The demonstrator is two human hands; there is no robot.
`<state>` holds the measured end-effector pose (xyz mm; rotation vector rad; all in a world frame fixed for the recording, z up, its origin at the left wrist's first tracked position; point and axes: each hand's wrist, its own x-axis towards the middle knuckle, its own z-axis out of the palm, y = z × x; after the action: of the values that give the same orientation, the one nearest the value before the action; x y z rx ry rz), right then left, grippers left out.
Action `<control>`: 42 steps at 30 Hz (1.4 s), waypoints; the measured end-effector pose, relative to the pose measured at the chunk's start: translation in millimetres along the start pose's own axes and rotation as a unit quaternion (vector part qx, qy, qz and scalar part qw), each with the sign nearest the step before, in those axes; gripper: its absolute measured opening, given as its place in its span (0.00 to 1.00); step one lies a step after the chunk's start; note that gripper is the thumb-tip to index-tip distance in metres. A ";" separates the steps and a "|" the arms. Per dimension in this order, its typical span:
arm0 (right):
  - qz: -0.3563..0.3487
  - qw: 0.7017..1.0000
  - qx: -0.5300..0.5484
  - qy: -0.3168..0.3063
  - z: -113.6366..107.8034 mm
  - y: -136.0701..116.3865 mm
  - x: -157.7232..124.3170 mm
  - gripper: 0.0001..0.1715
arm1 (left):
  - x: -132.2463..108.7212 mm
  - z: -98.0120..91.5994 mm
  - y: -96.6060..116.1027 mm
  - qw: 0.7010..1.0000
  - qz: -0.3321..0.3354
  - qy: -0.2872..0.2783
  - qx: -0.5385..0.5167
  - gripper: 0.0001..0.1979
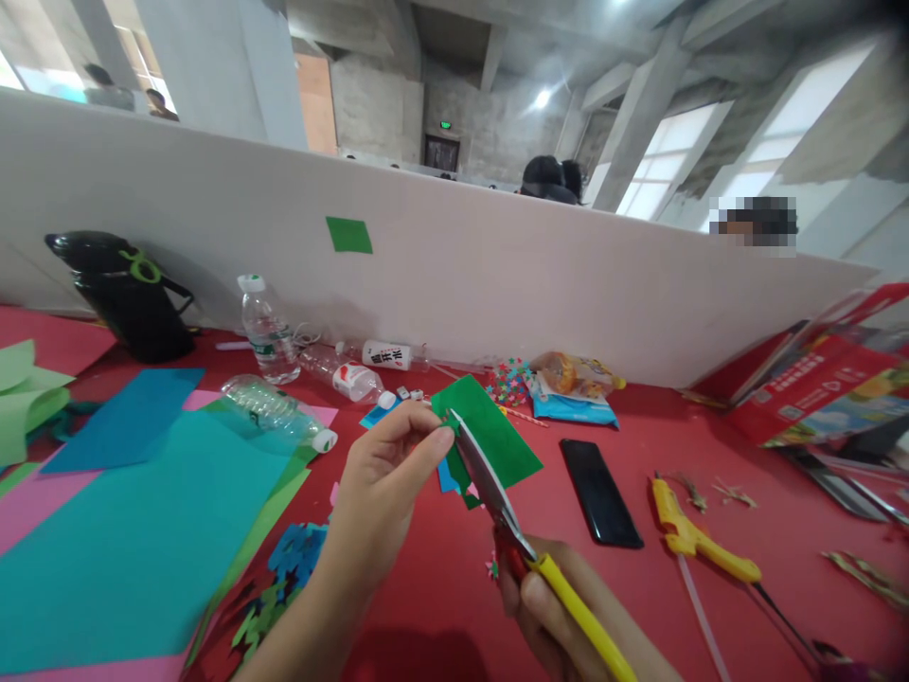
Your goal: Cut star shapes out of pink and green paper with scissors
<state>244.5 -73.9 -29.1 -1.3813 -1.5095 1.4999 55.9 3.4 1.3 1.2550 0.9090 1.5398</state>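
On a white bottle label [387, 355] I read partly "开水". My left hand [387, 474] pinches a small green paper piece [451, 425] at the tips of the scissors [489, 481]; my right hand [550, 597] wraps their handles.

Left hand [380, 488]: the fingertips [440, 443] cover part of a green scrap [454, 425], its outline too small to make out from here. Right hand [550, 597]: the grip hides part of the scissors [490, 478]; their yellow handle [579, 606] runs out of view below. Box [830, 384]: cut off at right. Teal sheet [142, 549]: cut off at left. Heads [546, 178]: bodies hidden behind the partition [454, 256], the rightmost blurred.
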 end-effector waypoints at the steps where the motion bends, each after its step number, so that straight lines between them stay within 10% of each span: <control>1: -0.002 1.000 0.005 -0.014 -0.3 -1.9 1.5 0.38 | 0.1 0.2 0.5 1.000 -0.003 0.000 0.000 0.08; 25: -0.017 0.998 0.016 -0.056 0.0 2.1 16.8 0.38 | 0.3 -3.5 -0.3 1.000 -0.020 -0.017 0.010 0.09; 35: -0.106 0.974 0.072 0.185 -16.2 -9.0 24.2 0.30 | 3.4 -1.0 -11.4 0.998 -0.044 -0.025 -0.027 0.07; 42: -0.133 0.968 0.170 0.132 -28.7 -4.7 34.3 0.18 | -6.8 26.1 -13.8 0.996 -0.068 -0.052 -0.006 0.07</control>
<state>260.1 -31.7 -27.9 -1.0782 -1.1565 1.2782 84.6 0.9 -8.2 1.2272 0.8975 1.3604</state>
